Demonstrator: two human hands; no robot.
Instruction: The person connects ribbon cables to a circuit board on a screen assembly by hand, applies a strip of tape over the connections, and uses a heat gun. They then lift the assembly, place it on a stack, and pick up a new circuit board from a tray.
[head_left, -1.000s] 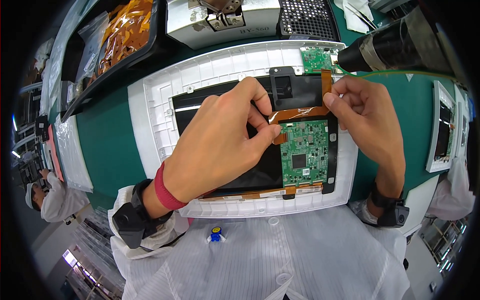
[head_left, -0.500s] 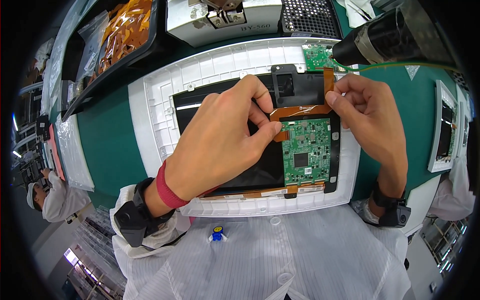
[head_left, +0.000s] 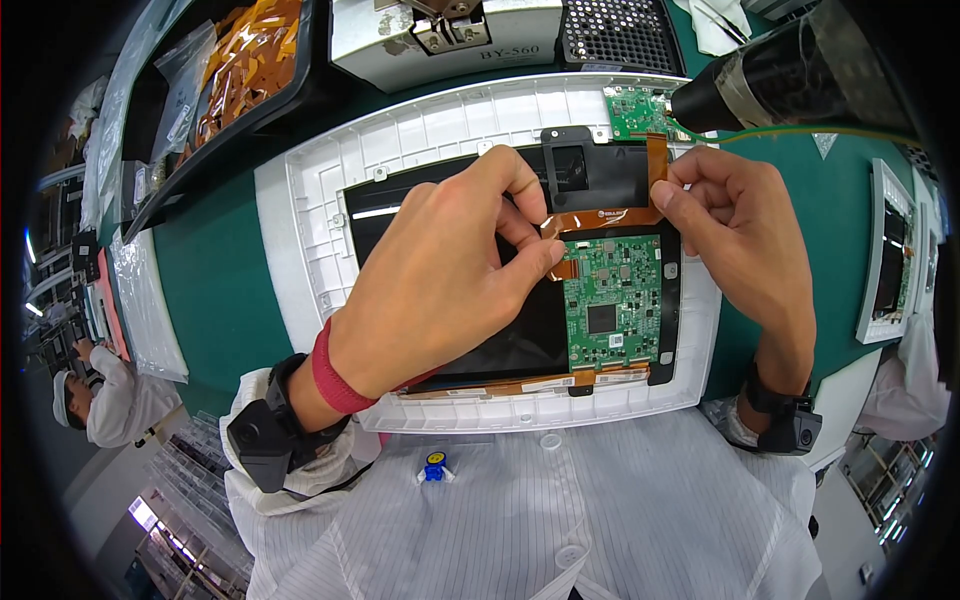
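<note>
An orange flexible ribbon cable (head_left: 612, 219) runs above the large green circuit board (head_left: 625, 330). My left hand (head_left: 450, 250) pinches its left bend between thumb and fingers, where the cable turns down to the board's upper left edge. At the other bend my right hand (head_left: 735, 215) grips the cable, whose end rises toward a small green circuit board (head_left: 634, 108). Both boards belong to a display panel (head_left: 500, 345) lying in a white plastic frame (head_left: 300, 225). My fingertips hide parts of the cable.
A black cylindrical tool (head_left: 745, 95) reaches over the small board from the upper right. Behind the frame stand a light grey machine (head_left: 460, 45) and a black perforated tray (head_left: 615, 35). A black bin (head_left: 290, 110) of orange ribbon cables is at upper left. A co-worker (head_left: 120, 385) sits far left.
Both hands keep their hold on the ribbon cable. Its left bend has tilted slightly under my left fingers, and the rest is nearly still.
</note>
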